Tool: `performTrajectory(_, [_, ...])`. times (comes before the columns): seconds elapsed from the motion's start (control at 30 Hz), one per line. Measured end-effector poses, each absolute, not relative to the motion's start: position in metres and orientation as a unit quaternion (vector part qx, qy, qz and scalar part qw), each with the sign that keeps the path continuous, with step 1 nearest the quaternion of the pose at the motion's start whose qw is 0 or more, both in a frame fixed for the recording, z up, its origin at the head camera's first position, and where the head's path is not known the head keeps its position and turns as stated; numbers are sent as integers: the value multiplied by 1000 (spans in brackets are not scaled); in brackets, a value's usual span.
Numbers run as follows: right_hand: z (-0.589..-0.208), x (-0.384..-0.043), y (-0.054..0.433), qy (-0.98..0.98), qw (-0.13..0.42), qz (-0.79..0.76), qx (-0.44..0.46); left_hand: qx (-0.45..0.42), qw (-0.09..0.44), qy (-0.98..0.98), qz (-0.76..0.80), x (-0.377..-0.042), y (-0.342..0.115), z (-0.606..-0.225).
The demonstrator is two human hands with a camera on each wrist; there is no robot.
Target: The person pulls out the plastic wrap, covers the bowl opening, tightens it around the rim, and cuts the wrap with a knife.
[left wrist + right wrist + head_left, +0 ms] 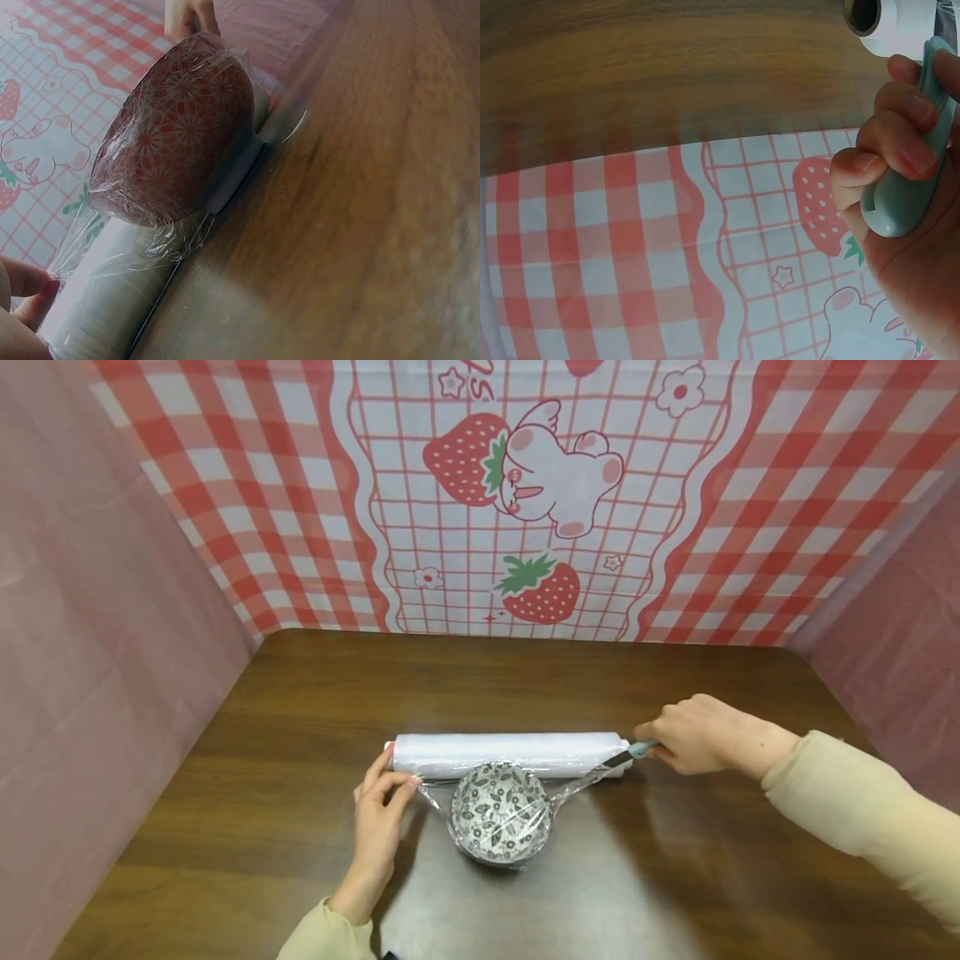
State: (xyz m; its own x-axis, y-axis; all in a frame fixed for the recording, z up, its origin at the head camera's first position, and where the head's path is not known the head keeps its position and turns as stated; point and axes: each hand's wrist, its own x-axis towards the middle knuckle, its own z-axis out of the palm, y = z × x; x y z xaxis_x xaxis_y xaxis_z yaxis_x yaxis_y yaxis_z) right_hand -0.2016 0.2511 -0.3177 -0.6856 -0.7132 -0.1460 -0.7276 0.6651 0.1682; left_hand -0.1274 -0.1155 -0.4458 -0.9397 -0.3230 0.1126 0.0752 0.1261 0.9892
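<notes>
A bowl [501,817] stands on the table under stretched cling film [517,822]. Its inside has dark leaves and flowers; the outside, in the left wrist view, shows a red flower pattern [180,127]. Behind it lies a white cling film roll [510,745]. My left hand [381,818] is at the roll's left end, thumb and finger pinching the film's edge. With curled fingers my right hand [699,733] grips the teal handle of a knife [901,204] by the roll's right end. The knife's dark blade points toward the bowl, overlapping a drawn-out strand of film.
The brown wooden table [247,827] reaches back to a red-and-white checked cloth [285,510] with strawberries on it. Pink cloth [97,652] hangs at both sides. A bright reflection lies on the table in front of the bowl.
</notes>
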Motion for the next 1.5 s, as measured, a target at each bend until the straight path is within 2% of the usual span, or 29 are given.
performTrajectory(0.87, [-311, -189, 268, 925, 55, 113, -358, 74, 156, -740, -650, -129, -109, -447])
performTrajectory(0.97, [-312, -189, 273, 923, 38, 135, -357, 70, 160, -740, -650, -129, -108, -447])
performTrajectory(1.37, [-301, -174, 315, 954, 53, 124, -267, 71, 155, -740, -651, -126, -114, -443])
performTrajectory(1.5, [-302, -164, 320, 962, 77, 95, -243, 59, 149, -737, -656, -124, -113, -441])
